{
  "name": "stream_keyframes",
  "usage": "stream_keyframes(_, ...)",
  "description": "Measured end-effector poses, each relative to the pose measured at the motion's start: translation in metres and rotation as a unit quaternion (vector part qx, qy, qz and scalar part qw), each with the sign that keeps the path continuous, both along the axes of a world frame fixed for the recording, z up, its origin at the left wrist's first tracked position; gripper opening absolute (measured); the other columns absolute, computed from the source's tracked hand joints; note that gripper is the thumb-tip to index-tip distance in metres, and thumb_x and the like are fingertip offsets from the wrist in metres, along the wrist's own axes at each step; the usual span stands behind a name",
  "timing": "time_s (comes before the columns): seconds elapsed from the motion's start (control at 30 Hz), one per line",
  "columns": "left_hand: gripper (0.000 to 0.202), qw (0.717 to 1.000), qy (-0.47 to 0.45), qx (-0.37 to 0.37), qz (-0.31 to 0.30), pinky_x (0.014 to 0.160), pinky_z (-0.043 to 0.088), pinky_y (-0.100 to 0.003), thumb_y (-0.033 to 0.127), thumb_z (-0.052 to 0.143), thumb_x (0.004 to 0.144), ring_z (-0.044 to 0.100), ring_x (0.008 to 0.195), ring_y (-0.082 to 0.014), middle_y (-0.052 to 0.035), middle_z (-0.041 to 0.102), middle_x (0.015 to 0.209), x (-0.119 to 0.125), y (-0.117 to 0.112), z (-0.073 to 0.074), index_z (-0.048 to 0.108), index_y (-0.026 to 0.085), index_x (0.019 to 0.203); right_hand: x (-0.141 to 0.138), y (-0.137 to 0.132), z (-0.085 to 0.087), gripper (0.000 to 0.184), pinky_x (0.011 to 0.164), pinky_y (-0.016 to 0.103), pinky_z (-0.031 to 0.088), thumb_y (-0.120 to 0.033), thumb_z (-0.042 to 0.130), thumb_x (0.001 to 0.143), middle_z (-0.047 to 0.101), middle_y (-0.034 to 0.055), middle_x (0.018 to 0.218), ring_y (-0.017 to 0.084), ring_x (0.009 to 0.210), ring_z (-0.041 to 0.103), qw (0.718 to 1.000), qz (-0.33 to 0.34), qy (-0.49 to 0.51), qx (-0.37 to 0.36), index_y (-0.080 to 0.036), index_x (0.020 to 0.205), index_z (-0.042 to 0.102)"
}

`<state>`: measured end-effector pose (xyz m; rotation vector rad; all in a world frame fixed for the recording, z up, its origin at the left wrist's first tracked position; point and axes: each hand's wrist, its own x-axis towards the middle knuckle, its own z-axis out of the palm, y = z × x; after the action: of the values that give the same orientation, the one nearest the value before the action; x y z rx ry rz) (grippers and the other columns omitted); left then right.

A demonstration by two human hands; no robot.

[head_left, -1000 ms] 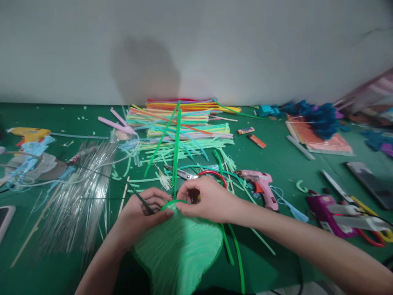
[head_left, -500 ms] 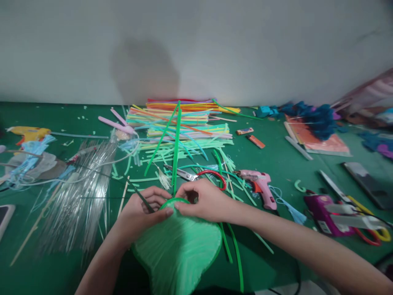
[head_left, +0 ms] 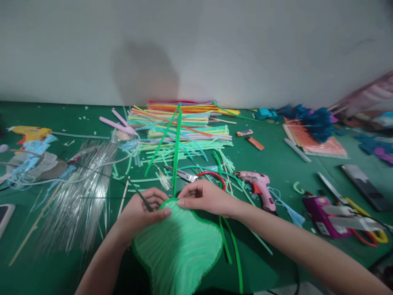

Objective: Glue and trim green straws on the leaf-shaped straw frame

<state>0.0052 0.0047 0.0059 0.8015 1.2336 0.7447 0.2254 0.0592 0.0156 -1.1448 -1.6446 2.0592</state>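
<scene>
A light-green, curvy-edged panel (head_left: 181,250) that looks made of pipe cleaners, with a darker green edging, fills the bottom middle. My left hand (head_left: 147,213) grips its upper left edge, thumb on top and fingers curled behind. A thin dark tool (head_left: 143,197), its kind unclear, sticks out from the same hand. At the panel's top edge, my right hand (head_left: 208,198) pinches the edging between thumb and forefinger. A long green pipe cleaner (head_left: 177,151), bent back on itself at the far end, runs away from that spot toward the back.
Pipe cleaners (head_left: 184,119) lie in coloured piles behind the hands. Red-handled scissors (head_left: 211,174) and a pink glue gun (head_left: 258,186) lie just beyond my right arm. Clear thin sticks (head_left: 82,200) and a yellow glue gun (head_left: 30,133) are on the left. A phone (head_left: 365,186) lies right.
My right fingers have closed down flatter on the panel's top edge and shifted slightly right. My left hand keeps its hold almost unmoved.
</scene>
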Motion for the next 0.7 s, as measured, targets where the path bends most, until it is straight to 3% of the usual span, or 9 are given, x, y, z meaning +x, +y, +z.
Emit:
stream_keyframes(0.17, 0.035, 1.000, 0.010, -0.008, 0.005, 0.056, 0.043, -0.021, 0.030, 0.095, 0.054, 0.060, 0.059, -0.0110, 0.0011, 0.071, 0.068, 0.001, 0.000, -0.001, 0.072, 0.018, 0.077, -0.009, -0.009, 0.001, 0.042, 0.053, 0.023, 0.034, -0.053, 0.086, 0.066, 0.055, -0.0053, 0.060, 0.010, 0.056, 0.045, 0.999, -0.028, -0.015, 0.025, -0.017, 0.077, 0.066)
stream_keyframes(0.33, 0.038, 1.000, 0.014, -0.005, 0.012, 0.058, 0.043, -0.020, 0.024, 0.096, 0.050, 0.061, 0.062, -0.0116, 0.0012, 0.072, 0.070, -0.001, 0.001, -0.005, 0.072, 0.018, 0.079, -0.011, -0.014, -0.003, 0.030, 0.058, 0.024, 0.033, -0.044, 0.080, 0.075, 0.055, -0.0039, 0.067, 0.011, 0.064, 0.045, 0.993, -0.061, -0.041, 0.090, -0.018, 0.079, 0.065)
stream_keyframes(0.53, 0.039, 1.000, -0.006, -0.011, 0.012, 0.056, 0.044, -0.021, 0.034, 0.095, 0.054, 0.060, 0.058, -0.0117, 0.0016, 0.070, 0.067, -0.006, 0.001, -0.013, 0.071, 0.019, 0.080, -0.005, -0.002, -0.005, 0.052, 0.051, 0.024, 0.028, -0.067, 0.063, 0.085, 0.042, -0.0058, 0.057, 0.010, 0.055, 0.038, 0.998, -0.007, -0.020, 0.066, -0.018, 0.065, 0.057)
stream_keyframes(0.7, 0.036, 1.000, -0.005, -0.008, 0.029, 0.057, 0.043, -0.020, 0.034, 0.094, 0.059, 0.061, 0.060, -0.0105, 0.0021, 0.071, 0.072, -0.006, -0.001, -0.014, 0.071, 0.020, 0.083, -0.009, -0.007, -0.006, 0.043, 0.052, 0.023, 0.031, -0.057, 0.080, 0.074, 0.051, -0.0055, 0.062, 0.010, 0.057, 0.042, 0.996, -0.027, -0.022, 0.079, -0.018, 0.078, 0.063)
